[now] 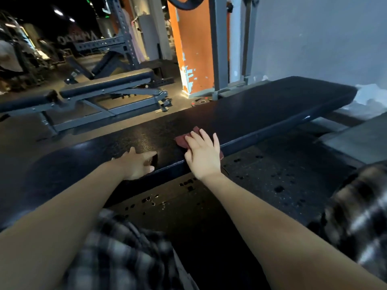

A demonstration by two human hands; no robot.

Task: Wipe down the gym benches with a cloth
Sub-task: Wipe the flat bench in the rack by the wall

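Your right hand presses flat, fingers spread, on the red cloth at the near edge of the black surface, your left hand resting open beside it, so the unpinched cloth could slide off that edge onto the floor.

Dark speckled rubber floor is seen, dotted w/ darker spots. An orange pillar is set at centre, paint chipped off near its base. A pale grey wall is seen at R. A grey perforated steel rack is placed L rear. The dim bkgd is lit by ceiling lights.
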